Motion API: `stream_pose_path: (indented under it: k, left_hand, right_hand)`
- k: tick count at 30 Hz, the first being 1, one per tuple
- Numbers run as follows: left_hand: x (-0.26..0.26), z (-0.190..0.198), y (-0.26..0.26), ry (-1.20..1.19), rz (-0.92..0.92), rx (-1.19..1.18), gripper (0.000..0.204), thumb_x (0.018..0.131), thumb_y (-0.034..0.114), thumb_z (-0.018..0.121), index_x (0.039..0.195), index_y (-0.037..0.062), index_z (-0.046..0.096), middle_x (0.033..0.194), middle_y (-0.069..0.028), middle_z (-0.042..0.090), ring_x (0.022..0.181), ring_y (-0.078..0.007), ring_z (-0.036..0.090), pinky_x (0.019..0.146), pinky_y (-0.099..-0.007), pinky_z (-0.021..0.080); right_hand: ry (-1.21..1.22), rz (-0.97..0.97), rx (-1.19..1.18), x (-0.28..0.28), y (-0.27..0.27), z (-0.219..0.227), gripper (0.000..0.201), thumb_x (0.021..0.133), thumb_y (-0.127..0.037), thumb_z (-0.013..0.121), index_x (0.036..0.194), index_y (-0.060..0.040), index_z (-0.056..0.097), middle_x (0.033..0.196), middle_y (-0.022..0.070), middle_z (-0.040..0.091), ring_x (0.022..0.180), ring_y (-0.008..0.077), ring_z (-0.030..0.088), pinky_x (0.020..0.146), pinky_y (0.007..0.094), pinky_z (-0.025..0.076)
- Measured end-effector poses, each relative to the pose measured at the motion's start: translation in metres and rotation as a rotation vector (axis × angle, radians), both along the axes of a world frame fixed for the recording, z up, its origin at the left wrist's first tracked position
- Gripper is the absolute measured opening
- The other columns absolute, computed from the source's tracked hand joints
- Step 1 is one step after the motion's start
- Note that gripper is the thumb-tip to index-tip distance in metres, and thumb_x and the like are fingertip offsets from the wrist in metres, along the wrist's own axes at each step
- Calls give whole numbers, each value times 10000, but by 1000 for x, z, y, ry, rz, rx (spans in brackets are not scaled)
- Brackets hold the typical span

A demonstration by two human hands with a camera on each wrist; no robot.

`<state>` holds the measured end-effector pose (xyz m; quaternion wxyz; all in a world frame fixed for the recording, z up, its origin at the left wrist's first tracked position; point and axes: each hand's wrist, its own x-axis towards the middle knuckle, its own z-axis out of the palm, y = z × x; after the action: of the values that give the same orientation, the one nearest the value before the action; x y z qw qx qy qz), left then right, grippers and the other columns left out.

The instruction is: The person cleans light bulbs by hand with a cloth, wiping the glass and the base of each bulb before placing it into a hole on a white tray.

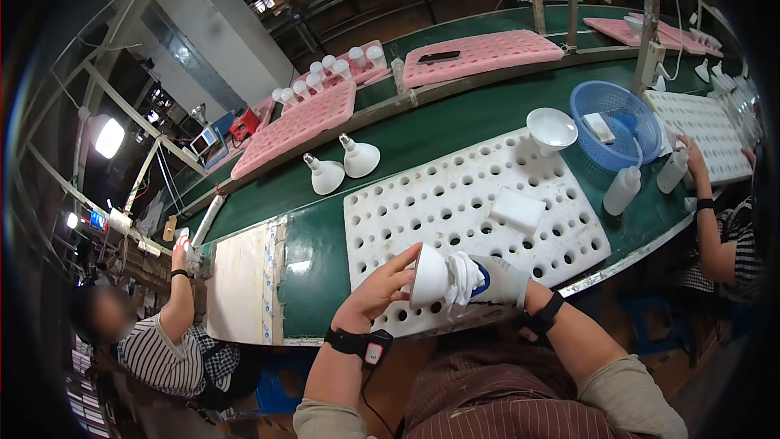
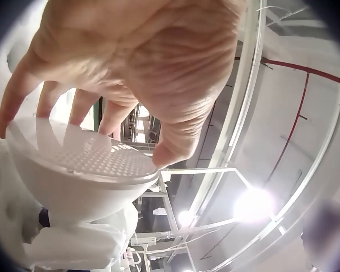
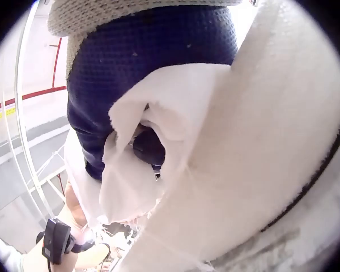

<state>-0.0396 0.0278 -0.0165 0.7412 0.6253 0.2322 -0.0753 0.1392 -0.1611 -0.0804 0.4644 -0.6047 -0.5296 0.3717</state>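
A white reflector lamp bulb is between my two hands, over the front edge of a white foam board with holes. My bare left hand grips its wide face by the rim; in the left wrist view, spread fingertips and thumb hold the edge of the dimpled lens. On my right hand is a pale knit glove with a blue coating. That hand bunches a white cloth around the bulb's narrow end. The cloth hides the bulb's base and most of the gloved fingertips.
On the foam board sit a white block and another reflector bulb. Two bulbs stand behind its left side. A blue basket and squeeze bottle are at right. Pink foam trays line the back; people work on both sides.
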Motion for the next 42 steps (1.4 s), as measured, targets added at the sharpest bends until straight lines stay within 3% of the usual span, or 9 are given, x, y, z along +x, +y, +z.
stream_pose_path:
  k: [19, 21, 27, 30, 31, 33, 39, 41, 42]
  left_hand:
    - [20, -45, -9, 229, 280, -67, 354, 875, 319, 539, 1148, 100, 585, 1070, -43, 583, 1014, -194, 535, 813, -459, 449]
    - [24, -53, -11, 60, 411, -174, 162, 909, 203, 540, 889, 73, 635, 764, -20, 627, 653, -128, 597, 598, -302, 504]
    - [14, -43, -22, -8, 321, -287, 245, 939, 182, 546, 1102, 13, 616, 952, -78, 655, 817, -190, 642, 772, -327, 531]
    - [6, -36, -49, -578, -274, 1258, 462, 853, 137, 698, 1262, -11, 542, 1265, -167, 580, 1229, -249, 506, 1036, -378, 397]
    - [5, -36, -55, -580, -275, 1255, 462, 853, 137, 698, 1262, -11, 542, 1265, -167, 580, 1229, -249, 506, 1036, -378, 397]
    - [8, -23, -77, -622, 115, -122, 570, 814, 161, 758, 1294, -13, 503, 1279, -167, 569, 1274, -258, 468, 1067, -379, 368]
    - [-6, -57, -40, -90, 309, 118, 504, 791, 101, 771, 1224, -7, 536, 1159, -143, 627, 1116, -217, 582, 941, -318, 478]
    - [1, -34, -46, -619, -102, 1208, 469, 797, 48, 736, 1221, 13, 539, 1130, -107, 623, 1058, -193, 590, 922, -298, 479]
    - [-11, -73, -47, -314, -14, 410, 463, 797, 29, 714, 1226, 35, 541, 1103, -74, 618, 1031, -209, 592, 931, -344, 470]
  right_hand:
    - [-446, 41, -52, -19, -10, -7, 530, 773, -376, 713, 1181, -84, 541, 1088, 166, 625, 1004, 348, 612, 842, 403, 486]
    - [-423, 23, 19, -23, -18, -9, 568, 760, -352, 742, 1215, -77, 540, 1087, 153, 622, 1017, 339, 608, 856, 396, 484]
    - [102, -238, 138, -25, -28, -8, 631, 748, -205, 770, 1293, -41, 499, 1169, 111, 616, 1067, 230, 604, 918, 357, 469]
    - [54, -189, 141, -23, -27, -1, 636, 751, -192, 756, 1308, -38, 489, 1181, 114, 621, 1057, 219, 605, 920, 354, 470]
    - [115, -154, 175, -26, -25, -7, 635, 758, -217, 749, 1311, -44, 490, 1179, 119, 623, 1046, 232, 610, 913, 359, 473]
    - [-48, -135, 221, -31, -20, 1, 586, 795, -276, 711, 1299, -62, 504, 1138, 135, 641, 983, 246, 634, 889, 365, 480]
    - [-42, -285, -19, -3, -43, 80, 632, 784, -358, 718, 1292, -53, 500, 1081, 165, 651, 950, 321, 646, 856, 394, 492]
    - [-67, -302, 319, -13, -35, 73, 617, 788, -326, 717, 1285, -33, 497, 1129, 170, 626, 1015, 340, 619, 891, 403, 482]
    - [-292, -253, 398, -24, -25, 82, 609, 790, -312, 717, 1284, -32, 495, 1151, 169, 615, 1044, 333, 609, 912, 403, 473]
